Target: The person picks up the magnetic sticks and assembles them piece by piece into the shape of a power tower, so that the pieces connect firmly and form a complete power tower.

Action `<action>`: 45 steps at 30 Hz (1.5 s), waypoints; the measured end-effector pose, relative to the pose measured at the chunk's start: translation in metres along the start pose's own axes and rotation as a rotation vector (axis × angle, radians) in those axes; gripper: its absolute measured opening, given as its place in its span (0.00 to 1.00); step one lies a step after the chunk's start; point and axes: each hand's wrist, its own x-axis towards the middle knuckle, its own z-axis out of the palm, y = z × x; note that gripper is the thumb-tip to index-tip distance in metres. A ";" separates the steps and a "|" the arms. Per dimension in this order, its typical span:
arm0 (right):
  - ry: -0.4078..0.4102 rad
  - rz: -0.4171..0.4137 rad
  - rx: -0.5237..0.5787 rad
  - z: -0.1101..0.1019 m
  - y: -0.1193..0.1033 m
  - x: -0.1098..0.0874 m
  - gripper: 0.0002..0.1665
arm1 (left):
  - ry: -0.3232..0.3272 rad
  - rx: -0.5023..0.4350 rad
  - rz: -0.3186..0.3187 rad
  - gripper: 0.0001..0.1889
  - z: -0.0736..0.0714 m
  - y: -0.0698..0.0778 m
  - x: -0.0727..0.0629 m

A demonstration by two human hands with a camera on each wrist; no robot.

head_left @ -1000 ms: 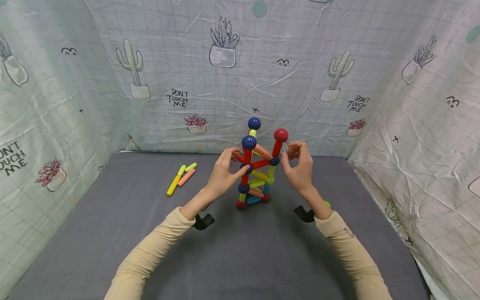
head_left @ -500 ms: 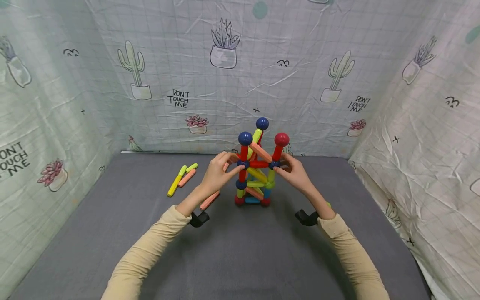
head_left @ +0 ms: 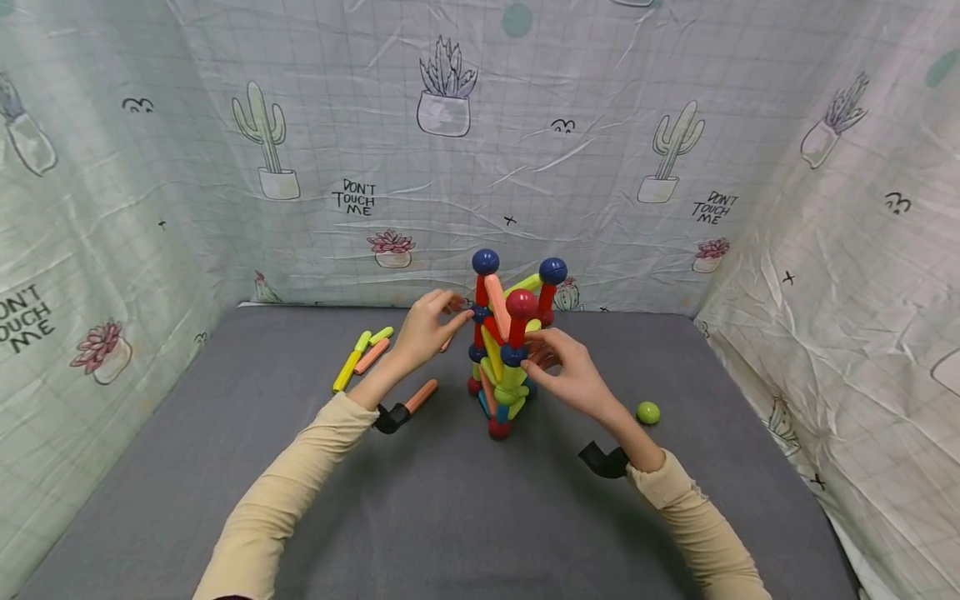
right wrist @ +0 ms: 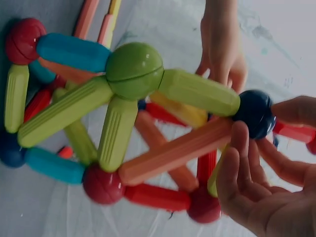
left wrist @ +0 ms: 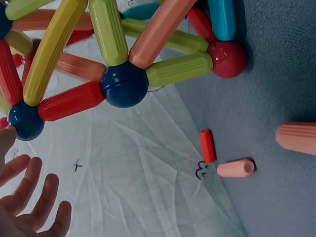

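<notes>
A tower of coloured rods and balls stands on the grey table in the head view, with two blue balls and a red ball at its top. My right hand pinches a dark blue ball just beneath that red one, thumb and fingers around it in the right wrist view. On the left side, my left hand has its thumb tip against another blue ball. Its other fingers are loosely spread and hold nothing.
Left of the tower lie a yellow rod, an orange rod and short green rods. Another orange rod is near my left wrist. A loose green ball sits at right. A printed curtain hangs behind the table.
The tower has turned, its red-topped corner swinging toward the front. My right hand came onto the blue ball and moved with it. My left hand drew slightly left, its fingers loosening.
</notes>
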 end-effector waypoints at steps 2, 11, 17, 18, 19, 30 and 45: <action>0.028 -0.014 -0.018 0.005 -0.004 0.000 0.18 | -0.009 0.008 -0.001 0.11 0.001 -0.001 0.004; 0.069 -0.033 0.025 0.024 -0.017 0.003 0.22 | -0.064 0.034 -0.065 0.11 0.012 -0.005 0.026; 0.083 -0.053 0.032 0.026 -0.024 0.006 0.22 | -0.071 0.051 -0.079 0.11 0.015 -0.010 0.030; 0.105 -0.055 0.026 0.024 -0.028 0.005 0.21 | -0.085 0.059 -0.088 0.11 0.014 -0.011 0.027; 0.135 -0.065 0.009 0.023 -0.025 0.005 0.20 | -0.105 0.070 -0.098 0.11 0.012 -0.014 0.022; 0.511 -0.094 -0.049 0.004 0.022 0.013 0.14 | -0.291 0.552 0.158 0.14 0.010 -0.057 -0.066; 0.399 -0.009 0.022 0.003 0.027 0.015 0.22 | -0.407 0.830 0.334 0.23 0.023 -0.065 -0.113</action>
